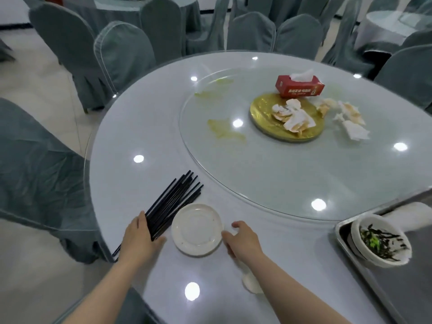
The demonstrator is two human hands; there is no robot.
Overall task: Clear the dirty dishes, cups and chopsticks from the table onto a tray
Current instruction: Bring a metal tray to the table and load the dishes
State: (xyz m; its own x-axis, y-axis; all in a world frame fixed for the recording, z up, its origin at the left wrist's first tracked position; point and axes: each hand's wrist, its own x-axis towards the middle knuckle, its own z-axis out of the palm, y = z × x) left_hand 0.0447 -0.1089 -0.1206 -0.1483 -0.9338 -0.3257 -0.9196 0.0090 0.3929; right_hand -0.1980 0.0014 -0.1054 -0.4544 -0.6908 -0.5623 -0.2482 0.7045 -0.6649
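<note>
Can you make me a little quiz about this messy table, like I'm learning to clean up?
1. True or false: the black chopsticks lie in a bundle under the left hand.
2. What sits on the gold plate? A) crumpled napkins B) a cup C) a spoon
3. Fill in: the bowl with green scraps sits on the metal ____.

Key:
1. True. The fingers rest on the bundle.
2. A.
3. Tray. The small white plate beside the right hand is not yet there.
</note>
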